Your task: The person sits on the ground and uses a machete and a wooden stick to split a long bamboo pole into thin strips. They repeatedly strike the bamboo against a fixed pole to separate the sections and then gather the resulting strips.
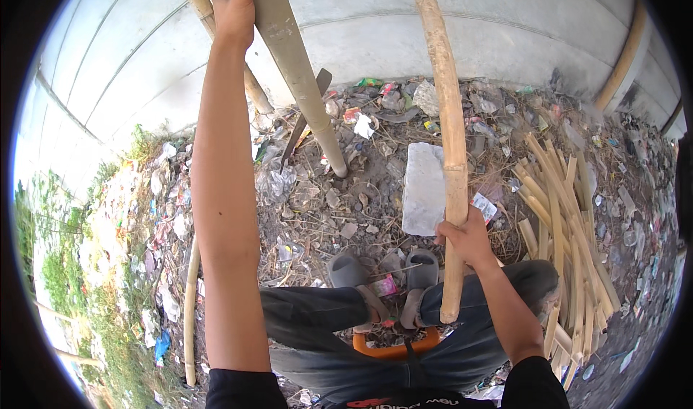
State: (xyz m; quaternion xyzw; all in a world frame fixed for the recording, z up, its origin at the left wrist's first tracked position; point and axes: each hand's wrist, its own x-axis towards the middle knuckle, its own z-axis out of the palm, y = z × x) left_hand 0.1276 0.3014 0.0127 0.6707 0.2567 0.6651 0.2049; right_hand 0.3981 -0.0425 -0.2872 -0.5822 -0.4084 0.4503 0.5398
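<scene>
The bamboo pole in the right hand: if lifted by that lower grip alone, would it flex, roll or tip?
The bamboo pole looks thick and woody, so probably stiff. It extends far above the right hand, so it may feel top-heavy and tip. Being round, it would likely roll if laid down.

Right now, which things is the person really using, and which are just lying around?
In use:
- left hand gripping the thick grey-green bamboo pole
- right hand gripping the tan bamboo pole

Just lying about:
- pile of split bamboo strips
- flat grey stone slab
- curved blade tool on the ground
- scattered litter
</scene>
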